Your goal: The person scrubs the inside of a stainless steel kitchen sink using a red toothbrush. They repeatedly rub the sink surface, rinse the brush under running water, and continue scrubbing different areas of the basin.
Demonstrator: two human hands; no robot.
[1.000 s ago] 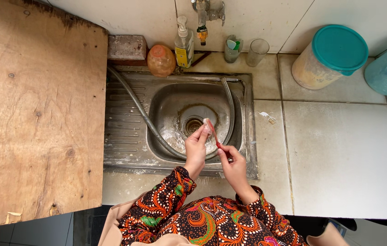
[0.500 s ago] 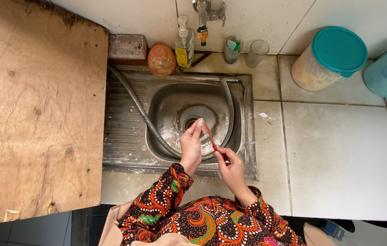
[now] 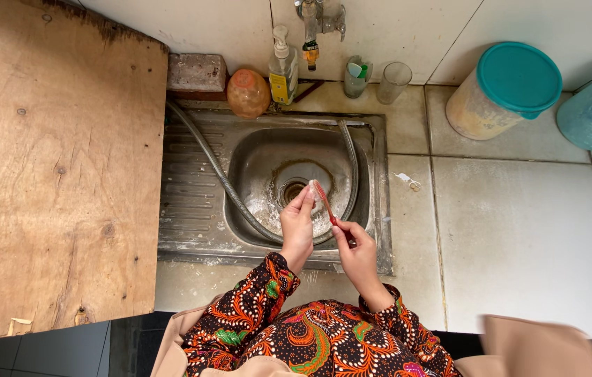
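Over steel sink [image 3: 198,209] — right hand [image 3: 356,253] grip grasps red toothbrush [image 3: 324,201], left hand [image 3: 298,223] fingertips pinch its bristle head.

One head camera is looking straight down from above at the sink [image 3: 379,174] and tiled counter [image 3: 519,230], fairly near, wall at top.

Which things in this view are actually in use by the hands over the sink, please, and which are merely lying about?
In use:
- red toothbrush, held in the right hand
- left hand, fingertips at the brush head
- steel sink beneath

Lying about:
- soap pump bottle
- empty glass
- teal-lidded tub
- wooden board
- brick
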